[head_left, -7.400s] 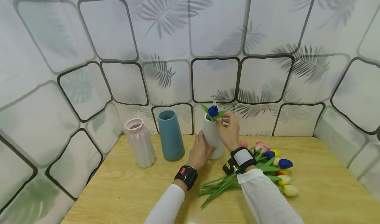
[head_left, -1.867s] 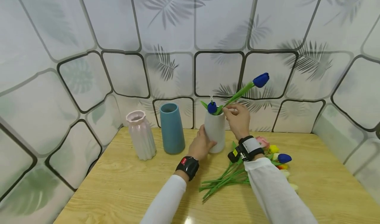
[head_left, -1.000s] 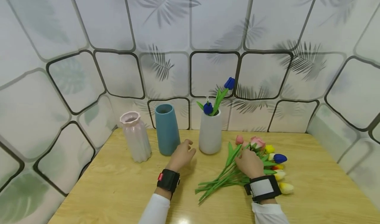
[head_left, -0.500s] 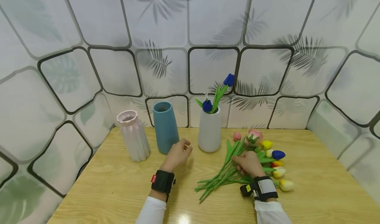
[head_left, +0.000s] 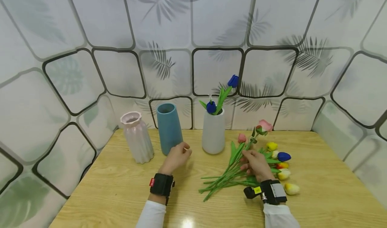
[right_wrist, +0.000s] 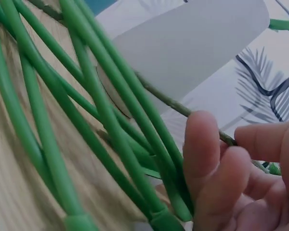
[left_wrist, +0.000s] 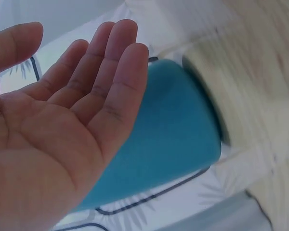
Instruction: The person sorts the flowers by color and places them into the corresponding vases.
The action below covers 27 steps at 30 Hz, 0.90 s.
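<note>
My right hand pinches the thin brownish-green stem of a pink rose between thumb and fingers; in the right wrist view the stem passes between the fingertips. The rose's head stands a little above the pile of flowers on the table. Thicker green stems lie beside that hand. My left hand is in front of the blue vase, holding nothing, palm visible and fingers slightly bent in the left wrist view. A white vase holds two blue tulips, one tall and one low.
A pale pink vase with a wavy rim stands left of the blue one. At the right lie yellow, white, orange and blue tulips and a small pink bloom. A patterned wall covering rises behind the wooden table.
A second blue tulip went into the white vase, and both hands left it. My right hand moved to the pile and has raised the pink rose slightly; my left hand drew back toward the blue vase.
</note>
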Available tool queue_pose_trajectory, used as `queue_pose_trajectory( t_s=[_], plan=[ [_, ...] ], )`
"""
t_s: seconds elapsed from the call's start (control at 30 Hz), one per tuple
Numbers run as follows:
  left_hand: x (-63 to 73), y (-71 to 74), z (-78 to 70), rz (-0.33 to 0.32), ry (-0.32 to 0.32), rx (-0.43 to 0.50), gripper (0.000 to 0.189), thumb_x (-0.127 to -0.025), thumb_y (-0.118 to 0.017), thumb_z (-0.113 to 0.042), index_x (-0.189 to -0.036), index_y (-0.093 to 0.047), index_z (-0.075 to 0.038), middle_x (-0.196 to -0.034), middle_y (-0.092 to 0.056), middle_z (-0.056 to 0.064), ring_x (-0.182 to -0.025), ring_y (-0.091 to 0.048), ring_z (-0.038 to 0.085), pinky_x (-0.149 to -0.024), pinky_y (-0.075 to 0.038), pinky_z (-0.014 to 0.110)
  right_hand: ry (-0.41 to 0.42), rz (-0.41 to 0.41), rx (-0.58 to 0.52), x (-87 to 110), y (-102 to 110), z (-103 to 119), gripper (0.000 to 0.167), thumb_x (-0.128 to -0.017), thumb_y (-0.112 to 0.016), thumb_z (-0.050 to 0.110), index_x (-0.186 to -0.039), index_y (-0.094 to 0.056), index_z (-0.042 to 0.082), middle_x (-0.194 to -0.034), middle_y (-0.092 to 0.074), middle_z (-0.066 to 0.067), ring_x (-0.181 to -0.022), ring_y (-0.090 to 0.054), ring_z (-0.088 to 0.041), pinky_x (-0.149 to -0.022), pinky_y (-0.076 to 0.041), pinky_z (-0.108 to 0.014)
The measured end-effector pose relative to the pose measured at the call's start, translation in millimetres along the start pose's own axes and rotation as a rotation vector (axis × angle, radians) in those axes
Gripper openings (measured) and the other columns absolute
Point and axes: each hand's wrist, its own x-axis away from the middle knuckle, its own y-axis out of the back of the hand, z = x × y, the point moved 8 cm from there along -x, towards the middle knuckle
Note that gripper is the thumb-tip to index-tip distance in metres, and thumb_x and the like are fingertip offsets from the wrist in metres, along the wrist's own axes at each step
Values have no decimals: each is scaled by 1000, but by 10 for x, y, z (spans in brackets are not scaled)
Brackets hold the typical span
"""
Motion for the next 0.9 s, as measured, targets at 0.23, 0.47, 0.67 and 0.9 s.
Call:
queue_pose_trajectory(
  t_s=[0.23, 0.47, 0.67, 0.9],
  plan=[
    [52, 299, 6, -204, -8, -20, 20, -102, -52, -14, -110, -66, -2, -92, -67, 11, -72, -60, 20, -66, -49, 37, 119, -137, -104, 46, 130, 185, 44, -106, -48, 23, -136, -48, -9, -86, -68, -2, -67, -69, -9, -63, -58, -26],
    [129, 689, 33, -576, 8, 60, 19, -95, -55, -7, -112, -57, -1, -72, -54, 8, -57, -48, 20, -54, -37, 32, 263, -295, -154, 114, 239, 360, 39, -105, -49, 17, -138, -43, -4, -79, -69, 8, -64, -69, -10, -68, -60, -32],
    [106, 736, 159, -696, 43, 149, 69, -89, -67, -10, -145, -27, -2, -124, -41, 27, -112, -46, 40, -87, -44, 52, 418, -387, -223, 225, 239, 531, 27, -105, -49, 15, -128, -45, 1, -81, -71, 10, -69, -70, -10, -68, -59, -29],
    [-41, 526, 377, -477, 90, 208, 101, -93, -70, -19, -157, 7, -4, -155, -10, 38, -142, -17, 56, -109, -24, 68, 712, -336, -359, 490, 85, 899, 22, -104, -52, 14, -120, -49, 0, -93, -73, -6, -76, -73, -20, -72, -59, -31]
  ],
)
